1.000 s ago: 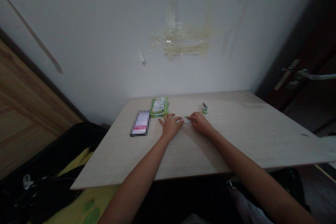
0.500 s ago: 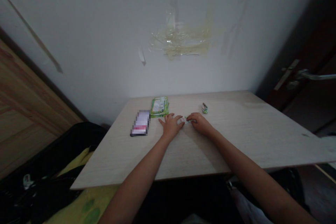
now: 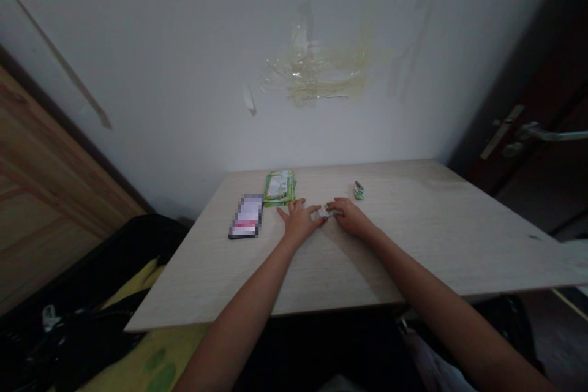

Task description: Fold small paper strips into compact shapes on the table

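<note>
Between my two hands, flat on the table, lies a small folded green-and-white packet (image 3: 324, 211). The index finger and thumb of my left hand (image 3: 299, 222) press on its left end, while the other fingers spread out toward the stack. My right hand (image 3: 351, 215) has its fingers bent over the packet's right end and partly hides it. Just beyond my right hand sits another small crumpled or folded green-and-white packet (image 3: 359, 190). A stack of flat green packets (image 3: 280, 187) with white panels lies beyond my left hand.
A phone (image 3: 247, 215) with a blurred-out screen lies left of my left hand, close to the stack. The pale wooden table (image 3: 413, 245) meets a wall (image 3: 184, 73) with old tape on it. A dark door with a metal handle (image 3: 551, 133) stands at right.
My fingers have shifted slightly on the small packet, and more of its green edge shows under my right hand. The stack, phone and other small packet stay put.
</note>
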`<state>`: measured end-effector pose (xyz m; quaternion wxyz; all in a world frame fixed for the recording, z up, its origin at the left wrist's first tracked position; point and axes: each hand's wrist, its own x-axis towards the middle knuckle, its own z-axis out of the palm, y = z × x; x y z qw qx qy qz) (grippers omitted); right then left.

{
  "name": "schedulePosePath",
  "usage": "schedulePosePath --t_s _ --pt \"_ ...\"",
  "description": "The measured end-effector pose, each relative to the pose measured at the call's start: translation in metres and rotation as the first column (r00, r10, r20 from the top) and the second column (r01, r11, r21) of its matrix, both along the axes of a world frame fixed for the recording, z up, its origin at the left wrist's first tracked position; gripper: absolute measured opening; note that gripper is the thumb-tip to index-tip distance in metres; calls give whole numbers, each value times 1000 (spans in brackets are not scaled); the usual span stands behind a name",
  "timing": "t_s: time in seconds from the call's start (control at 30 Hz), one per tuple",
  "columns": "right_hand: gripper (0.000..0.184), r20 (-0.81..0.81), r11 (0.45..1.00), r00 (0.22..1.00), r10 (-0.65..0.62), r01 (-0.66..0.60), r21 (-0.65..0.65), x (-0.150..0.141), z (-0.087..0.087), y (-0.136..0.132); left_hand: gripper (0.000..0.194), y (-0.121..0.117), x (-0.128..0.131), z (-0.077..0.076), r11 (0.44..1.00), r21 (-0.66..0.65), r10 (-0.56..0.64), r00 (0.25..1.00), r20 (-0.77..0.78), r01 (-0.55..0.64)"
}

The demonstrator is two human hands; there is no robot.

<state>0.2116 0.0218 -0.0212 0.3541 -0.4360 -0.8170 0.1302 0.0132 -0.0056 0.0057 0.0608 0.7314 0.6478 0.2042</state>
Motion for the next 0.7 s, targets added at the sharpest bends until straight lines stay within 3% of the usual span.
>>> schedulePosePath --t_s 0.27,0.57,0.7 --pt "29 112 999 993 31 -35 34 -1 14 -6 26 3 -2 -1 999 31 -35 999 36 34" --pt "41 138 998 990 26 -33 52 -2 9 -1 33 3 -5 6 999 -15 -28 995 100 30" --pt "38 125 997 992 27 -35 64 -3 7 0 29 4 -6 5 999 -12 -36 993 116 37"
